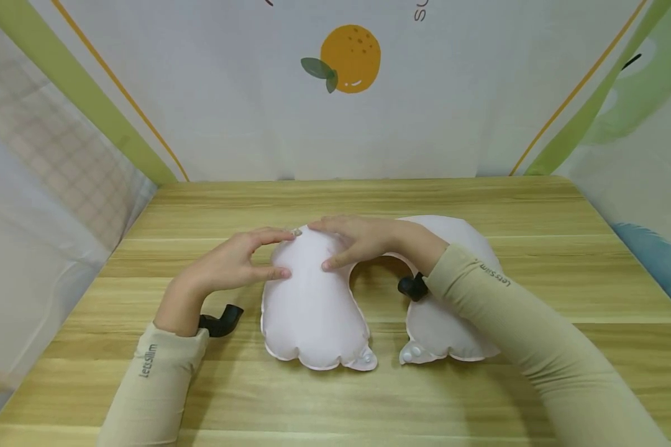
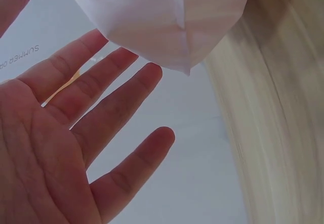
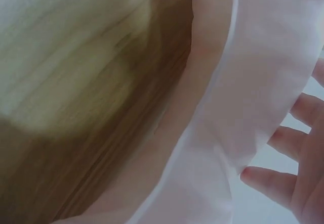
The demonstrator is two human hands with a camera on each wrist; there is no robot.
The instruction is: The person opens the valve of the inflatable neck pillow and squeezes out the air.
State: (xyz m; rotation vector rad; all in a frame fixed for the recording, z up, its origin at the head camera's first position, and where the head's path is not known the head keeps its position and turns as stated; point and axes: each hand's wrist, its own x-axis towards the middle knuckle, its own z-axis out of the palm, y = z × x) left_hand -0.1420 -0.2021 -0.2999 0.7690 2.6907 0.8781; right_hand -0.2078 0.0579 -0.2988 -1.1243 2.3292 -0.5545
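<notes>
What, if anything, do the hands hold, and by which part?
Nothing is gripped. Both the left hand and right hand rest straight fingers on the pillow, at its curved top.

One neck pillow (image 1: 319,304) (pale pink), two hands, one table (image 1: 335,397)

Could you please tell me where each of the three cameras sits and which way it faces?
Head: above, looking forward and down at the table, both sleeved forearms, left hand and right hand on the neck pillow.
Left wrist: beneath the open palm, facing along the fingers to the pillow's edge.
Right wrist: close on pillow and wood; fingertips show.
All share the pillow.
</notes>
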